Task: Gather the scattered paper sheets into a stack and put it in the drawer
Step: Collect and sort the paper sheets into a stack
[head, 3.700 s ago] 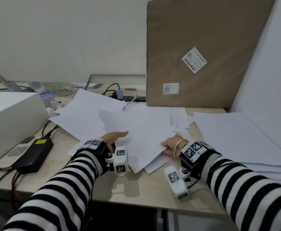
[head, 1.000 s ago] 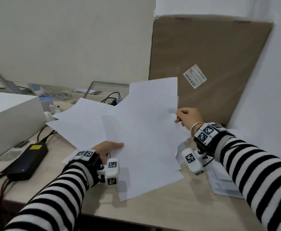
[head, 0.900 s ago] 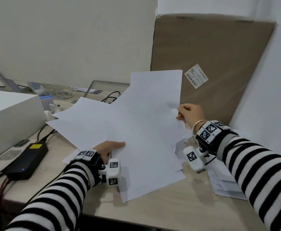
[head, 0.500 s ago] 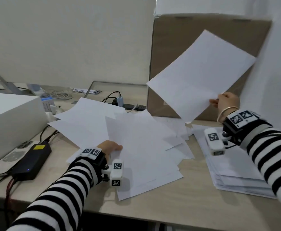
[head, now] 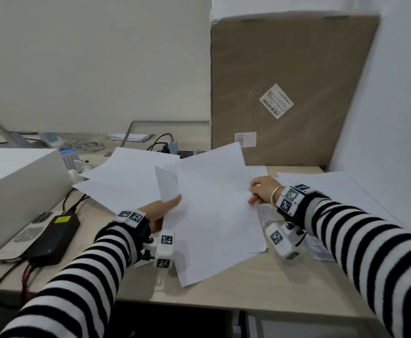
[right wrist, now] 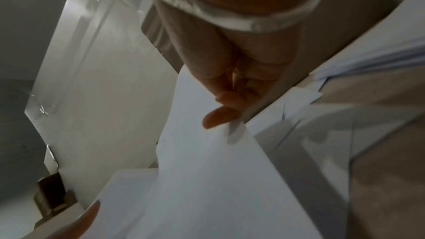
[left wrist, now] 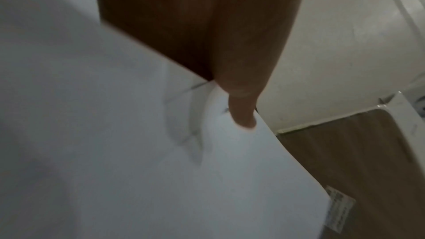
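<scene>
The right hand is back down from the air: half a second ago it held a single sheet high in front of the cardboard box, and now it has dropped to the loose bundle in the middle of the desk. That lifted sheet is no longer up there; I judge it went onto the neat stack at three o'clock, though the pictures don't show it landing.

Right now both hands are on the bundle. The left hand grips its nine o'clock edge, thumb pressed down on top and the other fingers hidden beneath. The right hand pinches the three o'clock edge, fingertips curled over the paper. The sheets in the bundle are fanned and crooked, corners sticking out at six o'clock and twelve o'clock.

Where does that leave the job? Partway, I'd say. A stack is already building on the right, but the bundle in hand is not squared, and more loose sheets lie spread at ten o'clock, partly under the bundle. A few scraps of paper poke out below the right wrist too. The drawer cannot be picked out with certainty in any view, only dark space under the desk's front edge. So gathering, squaring and stowing all look to be ahead.
</scene>
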`<state>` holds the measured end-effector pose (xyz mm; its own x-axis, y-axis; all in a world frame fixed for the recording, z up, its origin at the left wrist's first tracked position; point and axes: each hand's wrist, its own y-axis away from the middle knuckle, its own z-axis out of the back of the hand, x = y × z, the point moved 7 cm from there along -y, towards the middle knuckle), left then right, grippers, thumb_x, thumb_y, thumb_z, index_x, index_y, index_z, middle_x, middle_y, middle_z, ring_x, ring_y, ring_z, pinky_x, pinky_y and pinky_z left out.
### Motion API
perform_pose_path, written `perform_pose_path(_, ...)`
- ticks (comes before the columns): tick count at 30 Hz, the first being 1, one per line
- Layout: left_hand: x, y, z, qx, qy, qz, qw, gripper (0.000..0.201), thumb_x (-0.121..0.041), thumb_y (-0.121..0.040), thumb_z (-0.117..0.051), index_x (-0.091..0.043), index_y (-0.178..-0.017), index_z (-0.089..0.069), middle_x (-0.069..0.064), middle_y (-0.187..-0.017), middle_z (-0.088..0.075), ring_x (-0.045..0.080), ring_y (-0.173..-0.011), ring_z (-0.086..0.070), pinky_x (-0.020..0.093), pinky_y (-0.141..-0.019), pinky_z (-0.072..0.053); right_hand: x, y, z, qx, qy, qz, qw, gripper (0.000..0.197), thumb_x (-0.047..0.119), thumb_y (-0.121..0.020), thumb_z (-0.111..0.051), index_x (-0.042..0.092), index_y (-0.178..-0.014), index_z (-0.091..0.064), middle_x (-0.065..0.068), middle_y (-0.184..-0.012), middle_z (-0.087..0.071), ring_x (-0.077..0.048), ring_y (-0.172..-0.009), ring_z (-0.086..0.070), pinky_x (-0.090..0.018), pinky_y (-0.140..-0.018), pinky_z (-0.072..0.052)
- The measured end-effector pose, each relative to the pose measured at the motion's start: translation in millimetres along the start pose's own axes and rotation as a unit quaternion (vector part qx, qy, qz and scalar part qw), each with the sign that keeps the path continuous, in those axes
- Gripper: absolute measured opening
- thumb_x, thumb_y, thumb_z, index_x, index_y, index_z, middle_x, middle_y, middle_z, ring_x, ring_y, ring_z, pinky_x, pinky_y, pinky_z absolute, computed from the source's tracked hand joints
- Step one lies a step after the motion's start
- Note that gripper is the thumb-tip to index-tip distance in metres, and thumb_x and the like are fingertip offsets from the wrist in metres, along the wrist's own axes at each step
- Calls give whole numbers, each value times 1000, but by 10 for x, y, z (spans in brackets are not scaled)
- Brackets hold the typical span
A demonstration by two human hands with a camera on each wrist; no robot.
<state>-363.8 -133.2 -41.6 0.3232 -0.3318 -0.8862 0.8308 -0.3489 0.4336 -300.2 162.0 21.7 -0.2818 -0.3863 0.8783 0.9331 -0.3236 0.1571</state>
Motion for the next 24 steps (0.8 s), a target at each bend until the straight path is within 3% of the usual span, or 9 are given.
perform_pose_path(3, 17, -69, 5, -39, -90, 5, 995, 51, -22, -84, -72, 2, -126, -55, 18, -120, -65, 36, -111, -61, 50, -102, -45, -102, 1, -286, 27, -37, -24, 999, 14, -1, -92, -49, 9, -98, -57, -7, -74, -57, -9, -47, -65, -17, -42, -48)
perform_pose_path(5, -81, -18, 39, -131, -178, -11, 975, 43, -10, -85, -67, 5, -123, -54, 19, -120, -62, 37, -111, -60, 47, -100, -47, -201, 9, -332, 13, -57, -42, 997, 32, 6, -90, -59, 3, -122, -54, -10, -83, -60, -17, -67, -64, -24, -62, -53)
perform_pose_path(8, -197, 91, 59, -181, -72, -76, 978, 39, 0, -85, -62, 5, -123, -55, 24, -115, -63, 37, -103, -61, 49, -96, -48, -241, 92, -229, -6, -7, -44, 999, 65, 25, -84, -69, 8, -139, -40, -13, -128, -53, -25, -114, -55, -35, -96, -46)
perform_pose_path(10, -320, 226, 31, -156, 6, -121, 980, 36, 4, -86, -60, 6, -122, -55, 22, -108, -63, 34, -96, -60, 45, -92, -48, -171, 119, -77, -24, -20, -29, 999, 80, 31, -81, -73, 9, -145, -30, -12, -145, -40, -27, -129, -44, -36, -104, -37)
perform_pose_path(14, -783, 563, -25, -115, 84, -205, 968, 31, 3, -88, -59, 5, -119, -58, 23, -113, -65, 37, -103, -62, 47, -96, -48, 257, 138, 341, -58, -141, 32, 988, 90, 30, -76, -78, 11, -146, -25, -4, -136, -47, -21, -118, -48, -34, -91, -38)
perform_pose_path(17, -1099, 737, 8, -103, 119, -243, 957, 31, 1, -88, -60, 2, -119, -59, 20, -115, -65, 36, -105, -62, 47, -97, -48, 605, 228, 636, -63, -192, 70, 977, 78, 44, -71, -78, 19, -136, -44, 4, -126, -55, -16, -114, -51, -35, -92, -38)
perform_pose_path(19, -1234, 798, 30, -89, 123, -254, 955, 35, -1, -88, -61, 3, -123, -57, 20, -118, -65, 36, -108, -62, 48, -98, -47, 796, 305, 809, -65, -188, 115, 973, 76, 55, -64, -77, 16, -126, -55, 1, -121, -62, -18, -109, -59, -39, -92, -48)
perform_pose_path(21, -1303, 837, 37, -80, 119, -252, 957, 36, 0, -89, -60, 3, -124, -56, 20, -119, -64, 37, -109, -61, 48, -97, -48, 923, 397, 972, -64, -204, 144, 966, 58, 42, -76, -73, 10, -121, -54, -8, -114, -66, -22, -93, -65, -35, -77, -56)
perform_pose_path(24, -1264, 822, 4, -63, 100, -232, 965, 33, 1, -89, -59, 1, -122, -57, 20, -117, -65, 38, -107, -62, 48, -95, -48, 982, 503, 1049, -48, -143, 156, 976, 12, 17, -91, -61, 9, -100, -61, -7, -91, -65, -17, -73, -61, -18, -51, -51)
